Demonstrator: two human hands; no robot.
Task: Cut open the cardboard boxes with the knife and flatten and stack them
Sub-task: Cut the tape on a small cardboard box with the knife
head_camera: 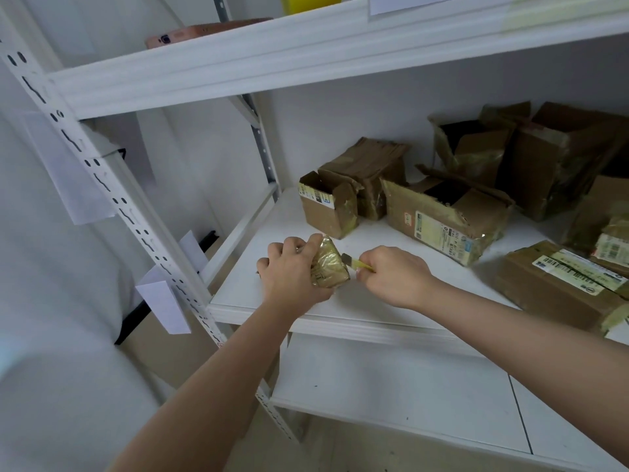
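My left hand grips a small cardboard box wrapped in shiny yellowish tape, tilted on the white shelf near its front left corner. My right hand holds a yellow utility knife, and its short blade points at the right side of the small box, touching or almost touching it. More cardboard boxes stand behind: a small open one, a taped one, a torn one with a label and a flat one with labels.
Larger open boxes crowd the back right of the shelf. An upper shelf hangs overhead with a pink phone on it. The perforated white upright with paper tags runs down the left. A lower shelf lies beneath.
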